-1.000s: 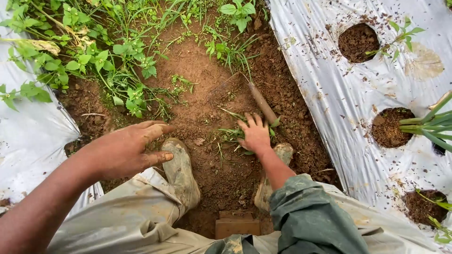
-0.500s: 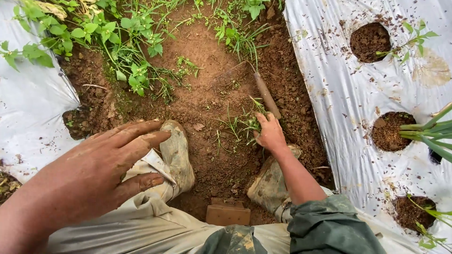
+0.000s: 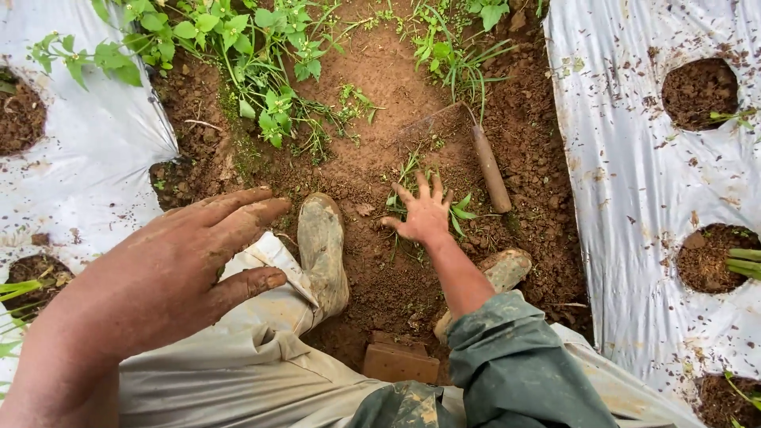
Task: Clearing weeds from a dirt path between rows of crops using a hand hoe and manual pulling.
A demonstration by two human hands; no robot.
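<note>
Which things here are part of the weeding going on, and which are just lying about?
In use:
right hand, spread on a small weed
left hand, raised above the knee
hoe, lying beside the right hand
bare soil

Just there:
plastic sheeting
planting holes
muddy boots
wooden block

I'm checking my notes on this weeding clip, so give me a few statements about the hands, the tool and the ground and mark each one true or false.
1. The right hand is spread over small weeds on bare soil. True.
2. The right hand grips the hand hoe. False: the hoe lies on the soil beside it, untouched.
3. The left hand is open and muddy, holding nothing. True.
4. The plastic sheeting covers the path between the beds. False: it covers the beds on either side; the path is bare soil.
5. The boots are muddy. True.
</note>
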